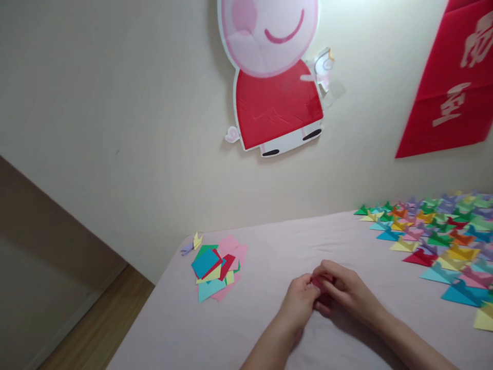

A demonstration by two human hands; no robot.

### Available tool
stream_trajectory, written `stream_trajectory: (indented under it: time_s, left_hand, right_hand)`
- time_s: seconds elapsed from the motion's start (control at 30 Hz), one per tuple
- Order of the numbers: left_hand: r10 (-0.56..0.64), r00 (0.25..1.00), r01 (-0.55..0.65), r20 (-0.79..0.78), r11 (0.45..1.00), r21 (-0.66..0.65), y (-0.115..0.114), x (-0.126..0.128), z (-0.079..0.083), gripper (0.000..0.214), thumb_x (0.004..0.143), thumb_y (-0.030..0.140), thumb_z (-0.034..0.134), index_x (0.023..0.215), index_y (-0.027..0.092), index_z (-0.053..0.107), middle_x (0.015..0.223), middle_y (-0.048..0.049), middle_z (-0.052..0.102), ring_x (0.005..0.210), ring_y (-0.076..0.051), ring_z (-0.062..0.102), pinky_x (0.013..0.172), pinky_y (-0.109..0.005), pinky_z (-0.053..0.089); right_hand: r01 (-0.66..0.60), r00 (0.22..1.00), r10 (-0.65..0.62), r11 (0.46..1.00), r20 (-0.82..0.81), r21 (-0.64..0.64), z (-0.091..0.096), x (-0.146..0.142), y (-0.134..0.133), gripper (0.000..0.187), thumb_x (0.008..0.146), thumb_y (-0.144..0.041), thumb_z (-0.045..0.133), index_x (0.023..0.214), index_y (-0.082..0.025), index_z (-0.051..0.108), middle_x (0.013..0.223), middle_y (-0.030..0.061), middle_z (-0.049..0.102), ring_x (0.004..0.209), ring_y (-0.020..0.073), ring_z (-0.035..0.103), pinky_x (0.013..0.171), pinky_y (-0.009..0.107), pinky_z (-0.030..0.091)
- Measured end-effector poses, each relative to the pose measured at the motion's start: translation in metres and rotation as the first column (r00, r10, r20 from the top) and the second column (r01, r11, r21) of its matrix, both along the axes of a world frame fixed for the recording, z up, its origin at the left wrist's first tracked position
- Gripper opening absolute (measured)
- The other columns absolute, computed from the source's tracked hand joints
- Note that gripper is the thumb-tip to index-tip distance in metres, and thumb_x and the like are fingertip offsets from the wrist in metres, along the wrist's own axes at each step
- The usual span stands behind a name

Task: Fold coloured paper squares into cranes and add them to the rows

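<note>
Between my two hands, just above the pale bed sheet, is a small piece of red paper, mostly hidden by my fingers. My left hand pinches its left side, with the fingers closed. My right hand is curled around its right side, thumb and fingers closed on it. How the paper is folded I cannot make out. To the left lies a loose pile of coloured paper sheets in blue, red, green, yellow and pink. Rows of folded paper figures in many colours stand to the right.
The pale sheet covers a surface that meets the wall at the back. Two small folded pieces, one yellow and one purple, lie by the far left corner. A pig cutout and a red banner hang on the wall.
</note>
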State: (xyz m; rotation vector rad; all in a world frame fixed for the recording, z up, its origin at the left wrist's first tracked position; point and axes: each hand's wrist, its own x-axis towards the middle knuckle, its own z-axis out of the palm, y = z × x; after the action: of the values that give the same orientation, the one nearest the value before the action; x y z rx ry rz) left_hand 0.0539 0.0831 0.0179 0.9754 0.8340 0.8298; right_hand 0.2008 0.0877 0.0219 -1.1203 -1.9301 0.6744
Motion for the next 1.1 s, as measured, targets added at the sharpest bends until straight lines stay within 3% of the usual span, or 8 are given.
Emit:
stream_trajectory:
  time_s: [0.2,0.3,0.5,0.63,0.8,0.97,1.1]
  left_hand:
    - [-0.042,0.999,0.042,-0.005,0.999,-0.021,0.002,-0.004,0.006,0.04,0.067,0.038,0.069,0.094,0.01,0.063,0.076,-0.0064,0.068,0.064,-0.015,0.062,0.058,-0.024,0.046]
    - [-0.063,0.998,0.063,0.023,0.998,-0.012,0.003,-0.005,0.002,0.053,0.073,0.054,0.066,0.099,0.008,0.062,0.076,-0.0082,0.068,0.062,-0.015,0.063,0.056,-0.024,0.046]
    - [0.051,0.996,-0.046,-0.074,0.997,0.068,0.002,0.0,-0.013,0.065,0.072,0.072,0.06,0.092,0.01,0.06,0.065,-0.0059,0.064,0.051,-0.013,0.058,0.049,-0.023,0.045]
    - [0.066,0.989,-0.055,-0.133,0.995,0.087,0.002,0.0,-0.019,0.064,0.074,0.076,0.053,0.087,0.013,0.055,0.062,-0.0058,0.065,0.044,-0.012,0.054,0.038,-0.02,0.037]
    - [0.074,0.969,-0.045,-0.237,0.991,0.126,0.003,-0.003,-0.017,0.062,0.076,0.077,0.049,0.085,0.016,0.054,0.057,-0.0016,0.062,0.035,-0.008,0.046,0.031,-0.017,0.027]
    - [0.113,0.951,-0.064,-0.289,0.983,0.173,0.001,-0.005,-0.015,0.056,0.082,0.072,0.045,0.083,0.017,0.053,0.052,0.0017,0.058,0.032,-0.007,0.042,0.032,-0.017,0.022]
    - [0.16,0.914,-0.078,-0.373,0.971,0.226,0.001,-0.006,-0.016,0.05,0.086,0.067,0.046,0.08,0.018,0.054,0.049,0.0027,0.056,0.034,-0.009,0.042,0.037,-0.019,0.026]
  right_hand:
    - [0.005,0.99,-0.027,0.987,-0.135,-0.163,0.004,-0.001,0.0,0.024,0.089,-0.037,0.051,0.078,-0.02,0.064,0.071,0.0007,0.064,0.067,0.0165,0.06,0.063,0.027,0.045]
    - [0.001,0.98,-0.037,0.983,-0.194,-0.185,0.0,-0.003,0.0,0.022,0.088,-0.035,0.052,0.08,-0.019,0.065,0.073,0.0009,0.065,0.069,0.0169,0.06,0.064,0.027,0.046]
    - [0.024,0.957,-0.097,0.966,-0.272,-0.258,-0.005,-0.004,-0.001,0.026,0.086,-0.041,0.054,0.092,-0.019,0.064,0.069,-0.0007,0.064,0.061,0.0158,0.058,0.057,0.026,0.045]
    - [0.115,0.95,-0.173,0.968,-0.262,-0.221,-0.005,-0.002,0.001,0.027,0.085,-0.044,0.054,0.089,-0.019,0.066,0.072,0.0006,0.066,0.064,0.0167,0.06,0.06,0.027,0.047]
    - [0.126,0.952,-0.176,0.971,-0.25,-0.204,-0.011,0.001,0.003,0.031,0.087,-0.047,0.051,0.091,-0.02,0.066,0.069,0.0001,0.066,0.063,0.0172,0.061,0.059,0.027,0.047]
    - [0.113,0.962,-0.161,0.971,-0.221,-0.212,-0.013,0.002,0.004,0.035,0.092,-0.049,0.045,0.099,-0.021,0.064,0.064,-0.0016,0.063,0.06,0.0172,0.06,0.057,0.027,0.047]
    - [0.139,0.963,-0.174,0.975,-0.207,-0.174,-0.01,-0.001,0.002,0.033,0.09,-0.048,0.047,0.094,-0.02,0.065,0.071,0.0006,0.066,0.065,0.0181,0.062,0.06,0.027,0.048]
